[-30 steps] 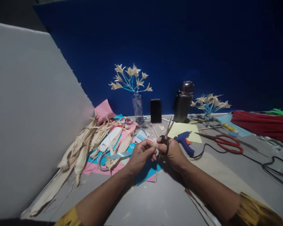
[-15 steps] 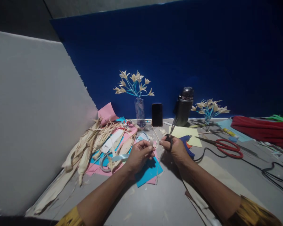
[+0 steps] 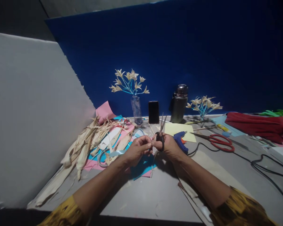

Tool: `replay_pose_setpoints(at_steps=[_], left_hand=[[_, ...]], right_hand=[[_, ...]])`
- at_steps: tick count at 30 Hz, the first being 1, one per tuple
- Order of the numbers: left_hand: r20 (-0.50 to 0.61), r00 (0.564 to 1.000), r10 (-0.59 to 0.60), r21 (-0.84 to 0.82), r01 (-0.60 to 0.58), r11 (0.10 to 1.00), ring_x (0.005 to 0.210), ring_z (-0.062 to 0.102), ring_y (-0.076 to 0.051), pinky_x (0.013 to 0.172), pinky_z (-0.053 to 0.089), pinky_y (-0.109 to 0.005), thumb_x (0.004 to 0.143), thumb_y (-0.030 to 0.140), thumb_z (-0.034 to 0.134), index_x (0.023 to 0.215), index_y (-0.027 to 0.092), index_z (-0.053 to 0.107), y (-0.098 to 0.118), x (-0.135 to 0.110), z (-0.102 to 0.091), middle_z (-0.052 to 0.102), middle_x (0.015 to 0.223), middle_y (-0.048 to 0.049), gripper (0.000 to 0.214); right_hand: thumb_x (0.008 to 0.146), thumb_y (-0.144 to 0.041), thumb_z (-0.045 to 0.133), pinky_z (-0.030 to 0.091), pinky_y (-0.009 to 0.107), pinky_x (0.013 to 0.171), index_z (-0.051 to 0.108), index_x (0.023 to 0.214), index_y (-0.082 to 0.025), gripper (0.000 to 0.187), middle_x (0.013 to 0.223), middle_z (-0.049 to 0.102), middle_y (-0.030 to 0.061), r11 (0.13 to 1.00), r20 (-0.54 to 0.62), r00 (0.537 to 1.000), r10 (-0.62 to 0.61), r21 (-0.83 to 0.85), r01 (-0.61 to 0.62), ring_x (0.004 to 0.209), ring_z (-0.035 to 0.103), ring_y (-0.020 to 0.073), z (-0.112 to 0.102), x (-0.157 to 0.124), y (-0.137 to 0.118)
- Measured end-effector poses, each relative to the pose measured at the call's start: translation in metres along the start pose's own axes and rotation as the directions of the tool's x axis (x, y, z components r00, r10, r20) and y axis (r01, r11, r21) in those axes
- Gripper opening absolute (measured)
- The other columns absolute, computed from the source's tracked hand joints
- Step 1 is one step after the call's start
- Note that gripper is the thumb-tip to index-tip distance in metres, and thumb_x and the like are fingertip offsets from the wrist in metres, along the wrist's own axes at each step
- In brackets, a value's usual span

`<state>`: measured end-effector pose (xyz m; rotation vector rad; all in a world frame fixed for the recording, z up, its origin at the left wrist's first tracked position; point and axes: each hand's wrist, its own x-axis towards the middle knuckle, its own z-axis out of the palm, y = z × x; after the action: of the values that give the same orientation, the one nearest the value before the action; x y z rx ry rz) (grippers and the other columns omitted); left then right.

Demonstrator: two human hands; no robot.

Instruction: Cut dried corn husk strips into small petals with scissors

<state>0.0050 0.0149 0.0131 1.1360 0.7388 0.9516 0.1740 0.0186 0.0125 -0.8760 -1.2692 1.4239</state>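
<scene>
My right hand (image 3: 168, 146) is closed around small scissors (image 3: 163, 123) with black handles; their blades point up and away from me, slightly parted. Its thumb and forefinger meet the fingertips of my left hand (image 3: 138, 151). The left fingers are pinched on a small pale piece, probably corn husk, now mostly hidden between the two hands. Below the hands lie blue paper (image 3: 141, 168) and pink paper (image 3: 146, 173). Dried corn husks (image 3: 85, 149) are heaped to the left, with a roll of light blue ribbon (image 3: 116, 153) beside my left wrist.
Behind stand a glass vase (image 3: 136, 110) of husk flowers, a phone (image 3: 153, 112), a flask (image 3: 180, 105) and a second flower bunch (image 3: 204, 105). To the right lie a blue glue gun (image 3: 180, 140), red-handled scissors (image 3: 220, 142), black cable (image 3: 261, 166) and red cloth (image 3: 254, 125).
My right hand has moved left with the scissors, so both hands' fingertips now meet. The pale piece visible before in my left fingers is now mostly covered. The view has shifted slightly.
</scene>
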Motion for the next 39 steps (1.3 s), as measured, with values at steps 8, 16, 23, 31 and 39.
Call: replay_pose_setpoints(at_steps=[8, 16, 23, 31, 39], left_hand=[[0.084, 0.994, 0.074, 0.063, -0.08, 0.995, 0.061, 0.057, -0.011, 0.063, 0.044, -0.024, 0.076, 0.04, 0.079, 0.077, 0.016, 0.058, -0.009, 0.0, -0.005, 0.062, 0.066, -0.0011, 0.031], [0.067, 0.997, -0.026, -0.007, 0.027, 1.0, 0.061, 0.059, -0.012, 0.061, 0.043, -0.024, 0.075, 0.04, 0.079, 0.077, 0.016, 0.059, -0.009, -0.006, -0.012, 0.064, 0.068, -0.0032, 0.031], [0.152, 0.986, -0.065, 0.003, 0.066, 0.998, 0.061, 0.06, -0.012, 0.063, 0.045, -0.025, 0.075, 0.037, 0.08, 0.08, 0.017, 0.061, -0.009, -0.011, -0.016, 0.064, 0.068, -0.0025, 0.028], [0.051, 0.998, -0.043, -0.119, 0.049, 0.992, 0.058, 0.059, -0.012, 0.058, 0.044, -0.024, 0.071, 0.039, 0.083, 0.076, 0.016, 0.059, -0.01, -0.009, -0.013, 0.065, 0.065, -0.0032, 0.033], [0.122, 0.989, -0.079, -0.085, 0.09, 0.992, 0.06, 0.06, -0.012, 0.059, 0.046, -0.024, 0.074, 0.042, 0.081, 0.08, 0.015, 0.06, -0.012, -0.01, -0.011, 0.065, 0.068, -0.0045, 0.034]], right_hand=[[0.06, -0.031, 0.079, 0.034, 0.025, 0.05, 0.061, 0.071, -0.018, 0.026, 0.056, 0.054, -0.0032, 0.985, 0.069, 0.991, 0.115, 0.124, -0.123, 0.05, 0.047, 0.012, -0.001, 0.0, 0.002], [0.057, -0.036, 0.085, 0.033, 0.025, 0.051, 0.064, 0.088, -0.017, 0.042, 0.061, 0.057, -0.0027, 0.985, 0.012, 0.986, 0.169, 0.029, -0.169, 0.053, 0.046, 0.0121, -0.001, -0.001, 0.004], [0.054, -0.031, 0.086, 0.031, 0.025, 0.051, 0.065, 0.077, -0.017, 0.034, 0.06, 0.053, -0.0031, 0.956, 0.066, 0.968, 0.243, 0.152, -0.251, 0.052, 0.042, 0.0107, -0.001, -0.003, 0.005], [0.059, -0.041, 0.085, 0.032, 0.024, 0.052, 0.066, 0.091, -0.017, 0.044, 0.063, 0.052, -0.0037, 0.962, -0.003, 0.978, 0.208, 0.185, -0.204, 0.055, 0.044, 0.0113, -0.002, -0.002, 0.008], [0.058, -0.029, 0.084, 0.029, 0.024, 0.051, 0.065, 0.08, -0.016, 0.032, 0.059, 0.052, -0.0042, 0.973, 0.056, 0.98, 0.189, 0.124, -0.195, 0.053, 0.042, 0.0102, 0.0, -0.001, 0.01]])
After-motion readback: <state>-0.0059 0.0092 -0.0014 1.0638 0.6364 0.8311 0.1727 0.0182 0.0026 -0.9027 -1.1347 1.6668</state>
